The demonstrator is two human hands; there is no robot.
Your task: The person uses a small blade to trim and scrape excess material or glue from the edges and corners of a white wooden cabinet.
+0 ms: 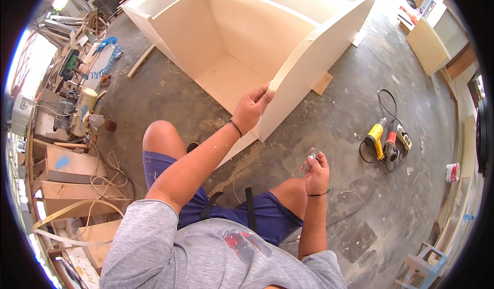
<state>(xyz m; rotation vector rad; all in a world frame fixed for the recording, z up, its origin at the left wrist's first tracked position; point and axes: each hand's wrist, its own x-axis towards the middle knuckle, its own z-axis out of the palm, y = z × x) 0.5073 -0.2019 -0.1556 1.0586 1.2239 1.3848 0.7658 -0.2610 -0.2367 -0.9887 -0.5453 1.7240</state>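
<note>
A large pale wooden cabinet [200, 37] with open compartments lies on the floor in front of me. My left hand [252, 106] is closed on the front edge of its right side panel [309, 57], thumb and fingers on either side of the board. Lower and to the right, apart from the cabinet, I hold up my right hand [316, 173] with the fingers pinched together. Something small and shiny shows at its fingertips, too small to name.
On the floor to the right lie a yellow power tool [376, 133], a red grinder [391, 137] and a power strip [405, 137] with black cords. Wooden boxes [77, 196] and an air compressor [85, 106] line the left. A plastic stool [424, 263] stands at lower right.
</note>
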